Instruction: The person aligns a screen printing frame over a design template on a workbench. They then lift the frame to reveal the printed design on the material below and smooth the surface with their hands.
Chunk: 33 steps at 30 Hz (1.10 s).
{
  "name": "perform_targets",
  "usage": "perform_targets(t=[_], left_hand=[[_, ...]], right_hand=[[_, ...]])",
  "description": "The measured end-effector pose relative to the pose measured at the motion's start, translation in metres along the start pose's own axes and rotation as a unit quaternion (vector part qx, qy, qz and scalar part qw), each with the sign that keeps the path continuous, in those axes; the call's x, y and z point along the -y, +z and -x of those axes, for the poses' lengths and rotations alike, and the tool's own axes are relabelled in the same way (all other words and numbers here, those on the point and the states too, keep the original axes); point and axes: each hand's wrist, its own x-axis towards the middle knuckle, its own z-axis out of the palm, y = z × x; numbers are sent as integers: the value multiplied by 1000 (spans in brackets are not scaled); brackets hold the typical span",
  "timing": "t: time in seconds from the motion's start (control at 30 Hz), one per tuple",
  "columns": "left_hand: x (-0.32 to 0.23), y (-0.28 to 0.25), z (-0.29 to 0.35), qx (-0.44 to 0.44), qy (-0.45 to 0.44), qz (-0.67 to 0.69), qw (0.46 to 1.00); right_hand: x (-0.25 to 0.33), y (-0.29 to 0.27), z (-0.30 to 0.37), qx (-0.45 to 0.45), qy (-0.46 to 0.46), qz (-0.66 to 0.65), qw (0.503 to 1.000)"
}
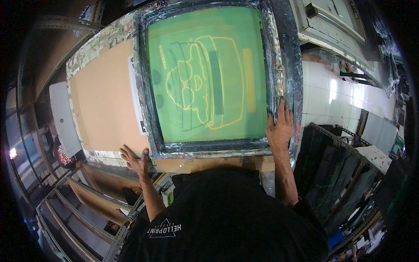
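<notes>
In front of me lies a screen-printing frame [159,150] with dark, paint-stained sides. Its green mesh [235,26] carries a pale yellow line drawing of a face with glasses and a cap. My right hand [280,126] rests on the frame's right side, fingers stretched forward along it. At the left, my left hand [136,160] lies with fingers spread at the near edge of a tan board [102,100], just beside the frame's near left corner. Part of a white sheet with black marks [136,96] shows between board and frame, the remainder hidden beneath the frame.
A paint-crusted table edge [94,46] runs around the board. Slotted metal racks with wooden boards [98,198] stand at the lower left. Dark panels on a metal rack [334,170] are at the right. A grey cabinet-like unit [331,26] stands at the upper right, near white floor tiles [321,96].
</notes>
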Motion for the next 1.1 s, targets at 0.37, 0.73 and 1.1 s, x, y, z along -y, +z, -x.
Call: perform_targets(t=[0.37,0.73,1.1], left_hand=[[0,0,0,7,-9,4,1000],[-3,-3,0,13,-11,13,1000],[-4,-5,0,18,-13,30,999]], right_hand=[[0,4,1,-4,23,-1,1000],[4,2,-1,-19,17,-6,1000],[4,3,-1,-9,30,-10,999]])
